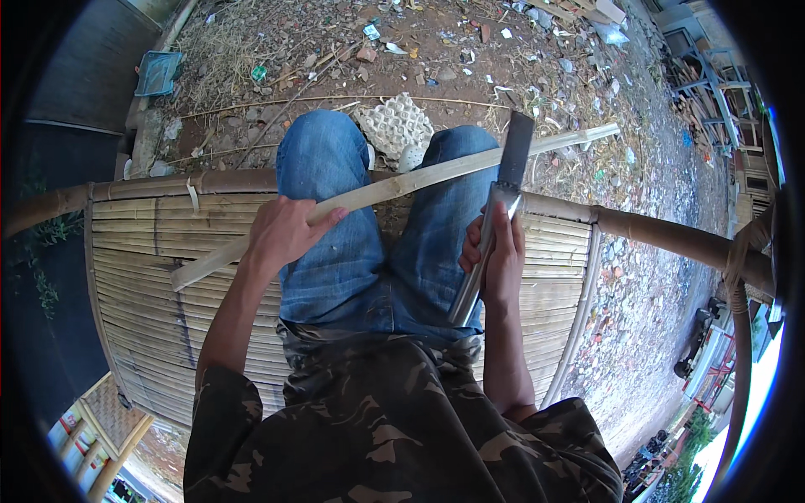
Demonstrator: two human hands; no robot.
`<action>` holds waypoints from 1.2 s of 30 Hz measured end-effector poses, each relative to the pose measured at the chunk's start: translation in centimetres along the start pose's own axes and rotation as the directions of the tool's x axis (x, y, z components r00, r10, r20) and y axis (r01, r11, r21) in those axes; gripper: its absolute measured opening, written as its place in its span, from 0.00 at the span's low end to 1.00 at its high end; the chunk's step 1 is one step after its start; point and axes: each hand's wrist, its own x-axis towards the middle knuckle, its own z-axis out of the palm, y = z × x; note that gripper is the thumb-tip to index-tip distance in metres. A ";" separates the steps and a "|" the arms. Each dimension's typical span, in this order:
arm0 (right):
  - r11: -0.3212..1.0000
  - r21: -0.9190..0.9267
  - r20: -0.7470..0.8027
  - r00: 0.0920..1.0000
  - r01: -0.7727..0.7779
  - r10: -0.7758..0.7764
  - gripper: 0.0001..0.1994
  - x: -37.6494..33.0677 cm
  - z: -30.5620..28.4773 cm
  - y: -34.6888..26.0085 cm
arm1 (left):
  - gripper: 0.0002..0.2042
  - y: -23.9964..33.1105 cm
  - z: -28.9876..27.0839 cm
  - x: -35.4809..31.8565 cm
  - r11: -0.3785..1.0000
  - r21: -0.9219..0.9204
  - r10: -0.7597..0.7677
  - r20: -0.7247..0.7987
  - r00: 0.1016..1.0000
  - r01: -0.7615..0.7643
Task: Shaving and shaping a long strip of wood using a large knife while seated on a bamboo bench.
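Observation:
A long, pale bamboo strip point(394, 186) lies slantwise over my jeans, its near end at the left and its far end out past my right knee. My left hand point(283, 233) is closed around it left of my left thigh, thumb along its top. In my right hand point(501, 256) is a knife with a shiny tube-like metal handle, gripped with the thumb along it. The dark, broad knife blade point(516, 147) points away from me and crosses in front of the strip; whether the two touch, I cannot tell.
I sit on a slatted bamboo bench point(176, 335) with a thick bamboo pole point(629, 226) along its front edge. An egg carton tray point(396, 124) lies beyond my knees among litter and stones. A blue crate point(159, 74) stands far left, a blue wooden frame point(717, 96) far right.

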 end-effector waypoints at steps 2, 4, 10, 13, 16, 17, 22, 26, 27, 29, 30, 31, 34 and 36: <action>0.987 -0.151 -0.180 0.981 0.050 -0.077 0.14 0.4 0.7 3.6 | 0.32 0.1 0.8 0.2 0.999 0.012 0.031 -0.036 0.999 -0.030; 0.890 -0.441 0.072 0.984 -0.113 0.160 0.16 0.3 -0.5 4.7 | 0.32 -0.1 1.2 0.5 0.999 0.021 0.050 -0.076 0.996 -0.048; 0.979 -0.157 -0.143 0.978 0.128 -0.151 0.16 -0.2 1.6 2.9 | 0.32 0.0 0.8 -0.1 0.999 0.016 0.028 -0.057 0.998 -0.028; 0.837 -0.517 0.229 0.913 -0.181 0.339 0.15 0.3 -0.1 4.2 | 0.32 -0.8 1.4 0.5 0.997 0.010 0.077 -0.087 0.993 -0.077; 0.981 -0.175 0.045 0.995 -0.081 0.090 0.15 1.1 -0.2 0.5 | 0.33 -1.0 1.4 -0.1 0.997 0.005 0.083 -0.082 0.993 -0.083; 0.997 0.036 0.026 0.997 0.075 -0.076 0.15 1.5 -0.5 0.7 | 0.33 -0.7 1.2 0.0 0.997 0.003 0.081 -0.089 0.993 -0.081; 0.836 -0.530 0.264 0.909 -0.142 0.322 0.17 1.0 0.3 4.0 | 0.32 -1.0 1.4 0.9 0.995 0.006 0.102 -0.124 0.987 -0.102; 0.998 0.037 0.031 0.998 0.051 -0.053 0.16 0.8 -0.4 2.0 | 0.34 -0.6 1.5 -0.4 0.995 0.051 0.096 -0.096 0.991 -0.091; 0.950 -0.311 0.190 0.977 -0.035 0.098 0.16 0.9 -0.6 3.9 | 0.34 -0.5 1.3 0.1 0.993 0.057 0.106 -0.109 0.988 -0.100; 0.810 -0.562 0.256 0.895 -0.169 0.364 0.16 0.7 0.3 4.9 | 0.34 -1.2 1.8 0.2 0.991 0.070 0.119 -0.096 0.988 -0.113; 0.812 -0.561 0.261 0.897 -0.161 0.358 0.16 1.2 0.1 4.0 | 0.34 -1.5 1.9 0.4 0.989 0.079 0.129 -0.076 0.989 -0.123; 0.930 -0.338 0.216 0.950 -0.146 0.227 0.17 1.4 -0.3 2.7 | 0.34 -1.5 1.7 0.6 0.991 0.077 0.117 -0.080 0.990 -0.111; 0.995 0.080 0.080 0.995 0.061 -0.067 0.17 0.6 -0.3 2.8 | 0.33 -1.0 1.4 -0.1 0.991 0.075 0.121 -0.099 0.988 -0.114; 0.807 -0.565 0.327 0.851 -0.173 0.411 0.17 0.6 -0.6 5.3 | 0.33 -1.2 2.4 0.4 0.998 0.041 0.059 -0.110 0.992 -0.055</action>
